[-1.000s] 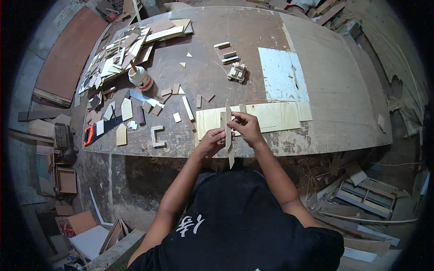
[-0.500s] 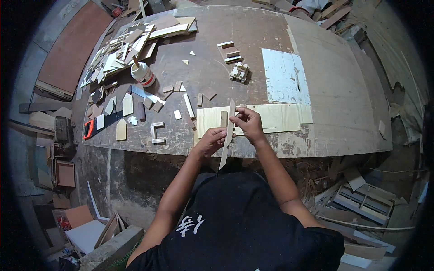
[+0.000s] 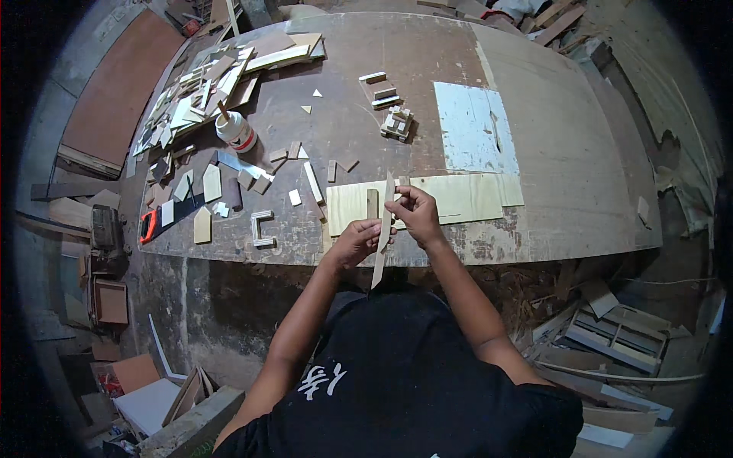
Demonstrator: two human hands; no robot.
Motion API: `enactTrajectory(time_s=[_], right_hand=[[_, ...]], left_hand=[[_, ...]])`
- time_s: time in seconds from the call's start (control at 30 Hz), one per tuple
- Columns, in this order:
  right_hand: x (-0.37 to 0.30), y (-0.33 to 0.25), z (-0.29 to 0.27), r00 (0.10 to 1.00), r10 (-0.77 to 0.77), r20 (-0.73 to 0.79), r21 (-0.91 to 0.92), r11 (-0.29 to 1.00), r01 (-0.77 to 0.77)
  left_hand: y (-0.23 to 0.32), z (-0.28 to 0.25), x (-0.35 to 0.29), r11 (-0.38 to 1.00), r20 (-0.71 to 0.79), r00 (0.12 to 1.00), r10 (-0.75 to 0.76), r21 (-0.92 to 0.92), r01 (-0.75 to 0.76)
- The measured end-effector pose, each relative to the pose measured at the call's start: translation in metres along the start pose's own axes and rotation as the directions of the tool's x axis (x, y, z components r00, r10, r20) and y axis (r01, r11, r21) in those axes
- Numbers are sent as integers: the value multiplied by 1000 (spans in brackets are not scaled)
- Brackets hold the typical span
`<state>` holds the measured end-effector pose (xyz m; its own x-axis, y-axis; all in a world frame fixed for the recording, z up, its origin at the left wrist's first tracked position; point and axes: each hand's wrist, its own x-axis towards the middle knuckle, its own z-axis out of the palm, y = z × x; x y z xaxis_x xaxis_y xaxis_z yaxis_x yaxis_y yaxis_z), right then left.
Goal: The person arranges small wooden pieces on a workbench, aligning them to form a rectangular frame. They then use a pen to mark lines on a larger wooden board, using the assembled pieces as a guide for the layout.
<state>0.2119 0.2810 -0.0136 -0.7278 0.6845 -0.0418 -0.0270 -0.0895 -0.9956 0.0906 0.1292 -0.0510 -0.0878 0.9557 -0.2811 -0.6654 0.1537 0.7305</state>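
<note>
A thin, pale wood strip (image 3: 380,263) with slanted ends stands on edge between my hands, over the front edge of the table. My left hand (image 3: 356,241) is closed on its left side, near the middle. From the right, my right hand (image 3: 418,215) pinches it a little farther up with thumb and fingers; the exact contact of the fingertips is partly hidden. Beneath and beyond the hands lies a light plywood board (image 3: 466,200). A small wood block (image 3: 372,204) shows just left of the strip, above my left fingers.
A U-shaped wood piece (image 3: 263,230), a handsaw with an orange handle (image 3: 147,227) and a white glue bottle (image 3: 237,133) are on the left. Behind them rises a pile of wood scraps (image 3: 191,103). A small stacked-wood assembly (image 3: 397,123) and a white-painted panel (image 3: 475,126) lie farther back.
The whole view has shifted slightly. Both hands stay on the wood strip in nearly the same pose, with only small finger movement.
</note>
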Motion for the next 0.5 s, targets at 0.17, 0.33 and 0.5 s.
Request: enactTrajectory(time_s=[0.17,0.33,0.5], right_hand=[[1,0,-1,999,-31,9,10,999,31],[1,-4,6,1000,-27,3,-2,1000,27],[4,-6,11,999,-40,25,0,999,40]], left_hand=[[2,3,0,997,-21,1000,-1,-72,-1],[2,-2,1,991,28,999,-15,-134,19],[7,-3,0,988,8,1000,-27,-154,28]])
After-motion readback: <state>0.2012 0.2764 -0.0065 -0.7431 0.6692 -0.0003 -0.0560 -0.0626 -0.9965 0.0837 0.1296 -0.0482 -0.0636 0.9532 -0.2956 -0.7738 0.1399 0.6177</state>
